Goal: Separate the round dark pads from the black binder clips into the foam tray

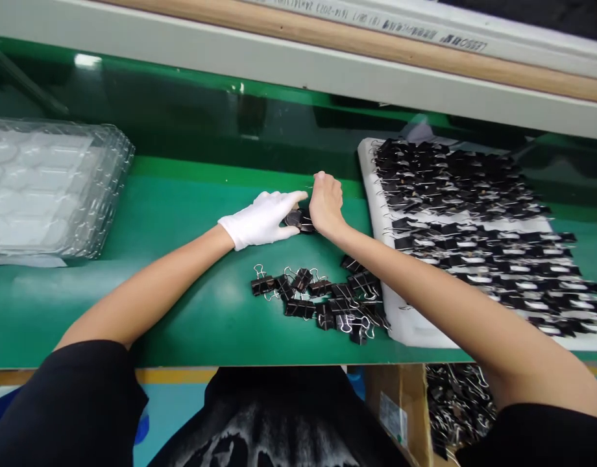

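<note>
My left hand [260, 221], in a white glove, closes its thumb and fingers around a dark round piece [293, 218] over the green table. Right beside it, my bare right hand [326, 206] is bent at the wrist with its fingers curled. Between the hands shows a black binder clip [306, 224], partly covered by my right hand, which seems to grip it. The clip meets the round piece; exactly how they join is hidden. Nearer to me lies a loose pile of black binder clips [301, 307] with silver wire handles.
On the right, a white foam slab [393, 285] carries rows of black clips. Clear plastic trays [60, 188] are stacked at the left. Below the table edge at lower right stands a cardboard box [413, 402] of clips. A grey ledge [230, 71] runs along the back.
</note>
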Tool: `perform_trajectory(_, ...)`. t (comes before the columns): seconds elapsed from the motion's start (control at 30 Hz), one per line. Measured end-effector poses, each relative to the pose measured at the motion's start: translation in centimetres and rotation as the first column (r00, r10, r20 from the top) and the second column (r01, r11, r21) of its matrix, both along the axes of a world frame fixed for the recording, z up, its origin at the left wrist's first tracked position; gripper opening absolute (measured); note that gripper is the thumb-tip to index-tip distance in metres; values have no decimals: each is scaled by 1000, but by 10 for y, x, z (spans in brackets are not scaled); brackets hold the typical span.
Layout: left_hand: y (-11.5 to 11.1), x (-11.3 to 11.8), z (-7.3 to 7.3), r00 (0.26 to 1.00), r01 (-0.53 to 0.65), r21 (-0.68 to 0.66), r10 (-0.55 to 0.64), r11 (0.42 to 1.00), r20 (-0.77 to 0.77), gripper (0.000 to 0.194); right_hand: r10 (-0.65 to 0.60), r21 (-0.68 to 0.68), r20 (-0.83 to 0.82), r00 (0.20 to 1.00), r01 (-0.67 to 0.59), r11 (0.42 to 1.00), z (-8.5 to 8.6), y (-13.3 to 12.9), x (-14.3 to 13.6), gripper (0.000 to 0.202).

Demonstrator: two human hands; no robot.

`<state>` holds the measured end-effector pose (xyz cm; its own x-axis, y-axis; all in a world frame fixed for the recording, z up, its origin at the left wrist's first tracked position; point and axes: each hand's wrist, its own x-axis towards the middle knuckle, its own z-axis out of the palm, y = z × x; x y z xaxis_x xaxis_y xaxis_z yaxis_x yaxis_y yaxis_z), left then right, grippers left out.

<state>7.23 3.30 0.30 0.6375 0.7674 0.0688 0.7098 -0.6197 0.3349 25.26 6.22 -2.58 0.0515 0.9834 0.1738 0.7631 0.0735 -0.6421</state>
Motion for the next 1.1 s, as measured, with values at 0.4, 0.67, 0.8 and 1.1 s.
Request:
perform_trajectory(0.4, -29, -19, 26, 979, -133, 256, 167, 958, -116, 71, 834, -304, 8, 552, -793, 528, 84, -87, 50, 29)
perform_trajectory(0.67, -5, -46, 36, 937, 71, 182, -3, 981, -350, 58, 815, -309, -125, 566, -803, 510, 78, -75, 45, 21)
perform_trajectory(0.8, -9, -43, 44, 937, 75, 246, 16, 966, -349, 44, 425, -269, -265, 865, -490, 829, 68, -53, 54, 29)
perform_trajectory(1.1, 0, -41, 21, 947, -40, 219, 107, 975, -303, 54, 273, -402, 192, 943, -179, 898, 57, -38, 45, 44)
